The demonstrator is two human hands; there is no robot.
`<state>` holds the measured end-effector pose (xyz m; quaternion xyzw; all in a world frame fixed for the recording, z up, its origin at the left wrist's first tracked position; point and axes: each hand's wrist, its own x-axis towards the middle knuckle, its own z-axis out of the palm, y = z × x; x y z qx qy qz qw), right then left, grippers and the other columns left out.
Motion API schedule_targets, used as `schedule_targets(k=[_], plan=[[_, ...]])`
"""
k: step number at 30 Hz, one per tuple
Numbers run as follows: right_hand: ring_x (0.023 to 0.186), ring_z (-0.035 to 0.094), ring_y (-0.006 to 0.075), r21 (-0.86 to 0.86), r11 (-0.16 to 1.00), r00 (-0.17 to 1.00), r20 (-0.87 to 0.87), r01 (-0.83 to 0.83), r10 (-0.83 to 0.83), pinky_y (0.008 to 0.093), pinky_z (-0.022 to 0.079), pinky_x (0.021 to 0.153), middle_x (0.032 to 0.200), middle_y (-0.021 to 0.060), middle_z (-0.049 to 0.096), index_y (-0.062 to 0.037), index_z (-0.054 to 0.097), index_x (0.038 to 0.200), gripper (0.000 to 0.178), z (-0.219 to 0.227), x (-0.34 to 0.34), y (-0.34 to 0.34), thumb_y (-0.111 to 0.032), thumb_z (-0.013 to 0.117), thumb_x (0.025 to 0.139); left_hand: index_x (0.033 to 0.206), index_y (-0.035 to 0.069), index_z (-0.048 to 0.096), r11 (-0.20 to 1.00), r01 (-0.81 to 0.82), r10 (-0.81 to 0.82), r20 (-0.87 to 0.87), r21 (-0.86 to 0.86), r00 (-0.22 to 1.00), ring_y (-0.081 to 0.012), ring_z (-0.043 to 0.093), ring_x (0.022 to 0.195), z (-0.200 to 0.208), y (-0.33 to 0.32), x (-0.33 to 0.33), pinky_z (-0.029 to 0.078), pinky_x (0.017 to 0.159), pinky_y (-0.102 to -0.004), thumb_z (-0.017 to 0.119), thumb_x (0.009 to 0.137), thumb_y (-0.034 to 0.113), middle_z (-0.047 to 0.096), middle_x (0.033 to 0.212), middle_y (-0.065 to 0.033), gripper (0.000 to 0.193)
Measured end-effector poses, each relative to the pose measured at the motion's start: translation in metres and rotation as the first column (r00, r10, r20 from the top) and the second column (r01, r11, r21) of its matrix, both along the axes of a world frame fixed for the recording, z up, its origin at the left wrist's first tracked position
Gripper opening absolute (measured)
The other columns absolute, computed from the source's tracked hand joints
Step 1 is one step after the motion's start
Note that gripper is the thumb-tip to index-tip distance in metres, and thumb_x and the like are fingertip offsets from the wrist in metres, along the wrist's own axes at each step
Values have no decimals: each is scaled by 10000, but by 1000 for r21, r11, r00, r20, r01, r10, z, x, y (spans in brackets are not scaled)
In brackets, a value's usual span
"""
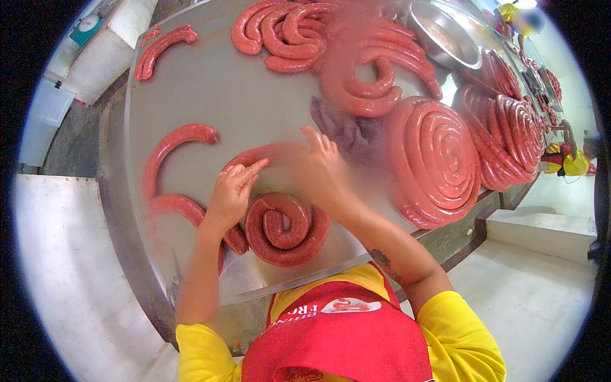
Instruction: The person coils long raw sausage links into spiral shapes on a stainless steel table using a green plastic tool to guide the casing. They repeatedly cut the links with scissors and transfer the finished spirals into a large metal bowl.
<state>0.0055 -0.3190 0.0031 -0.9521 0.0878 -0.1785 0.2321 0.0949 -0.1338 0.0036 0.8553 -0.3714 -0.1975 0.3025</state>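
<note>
A raw red sausage (261, 155) curves on the metal table just beyond my two hands. My left hand (230, 194) is at its left part, fingers curled together in a pinch; what they hold, if anything, is hidden. To the right, my right hand (321, 167) hovers over the sausage's right end with fingers stretched out, partly smeared by a haze on the picture. Nearer me, between my forearms, lies a coiled sausage (280, 234). Left of my left wrist are a curved sausage length (177, 205) and another arched sausage (167, 150).
A large flat sausage spiral (439, 162) sits right of my right hand, with another coil (509, 137) beyond. Sausage loops (286, 35) and a steel bowl (443, 35) stand farther back. Crumpled dark casing or cloth (344, 124) lies near my right fingertips. Another person (566, 156) works far right.
</note>
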Motion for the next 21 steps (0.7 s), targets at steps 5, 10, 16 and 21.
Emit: schedule_targets(k=[5,10,16,21], plan=[[1125,463,340,100,994,998,-46,-46,51,454,357,936,1255,179,478,-17,667,846,187,-21,2,-14,-183,592,809,1085,122,630,986,144,-95,441,-78,892,-271,499,997,-30,1,-22,353,868,-438,572,825,158,559,986,-77,268],[1116,475,344,190,980,996,-59,-51,63,452,382,923,1266,186,471,-13,669,846,185,-21,2,-16,-180,599,813,991,113,651,981,130,-175,370,144,912,-281,503,992,-50,-2,-17,346,861,-438,571,836,245,576,1014,-76,218],[1077,517,332,232,969,995,-29,-87,96,431,407,928,1329,207,414,-34,676,907,186,-21,0,-25,-172,623,796,1039,98,637,986,165,-168,198,31,966,-282,529,922,-26,8,10,387,820,-396,567,850,230,582,977,-105,241],[1069,518,320,194,970,989,46,-144,138,410,408,943,1369,191,367,-56,675,960,209,-20,-3,-24,-180,627,798,1170,103,590,965,-156,146,-64,-212,987,-254,548,852,28,1,15,432,770,-337,569,842,147,564,910,-119,331]])
